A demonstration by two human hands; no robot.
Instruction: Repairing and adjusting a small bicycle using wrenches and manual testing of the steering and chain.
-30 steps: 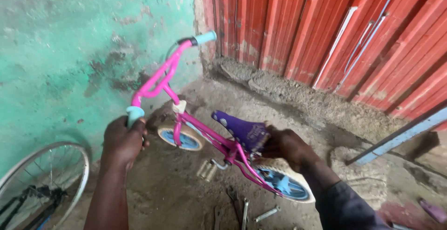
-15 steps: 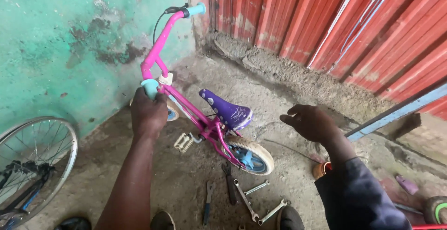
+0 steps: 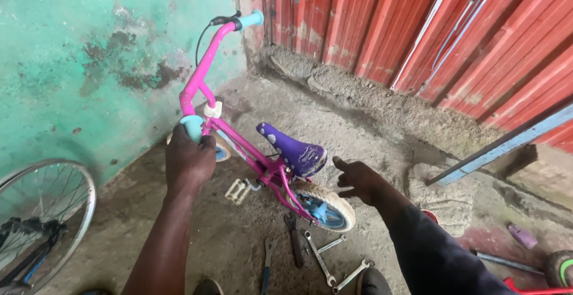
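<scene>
Hands are described first: the left hand (image 3: 188, 159) is closed around the near turquoise grip (image 3: 193, 127) of the handlebar, while the right hand (image 3: 358, 180) is held open with fingers spread, empty, just beside the rear wheel (image 3: 325, 205) and touching nothing.

Between the two hands a small pink bicycle (image 3: 239, 146) is kept upright on the concrete floor (image 3: 370, 128). It is judged to be largely assembled: both wheels, the purple saddle (image 3: 292, 147), the crank with a white pedal (image 3: 237, 191) and the handlebar are seen in place. Whether any bolts are loose cannot be told.

Beyond the hands a green plastered wall (image 3: 89, 62) and a red corrugated metal wall (image 3: 418, 26) are seen. To the left of the left hand a bare spoked wheel (image 3: 54, 211) is stood against the wall, apart from the bicycle.

Below the right hand, near the rear wheel, several spanners (image 3: 322, 259) and a blue-handled tool (image 3: 267, 265) are left lying on the floor, so the work is judged as not yet cleared away, with checking or final tightening possibly left.
</scene>
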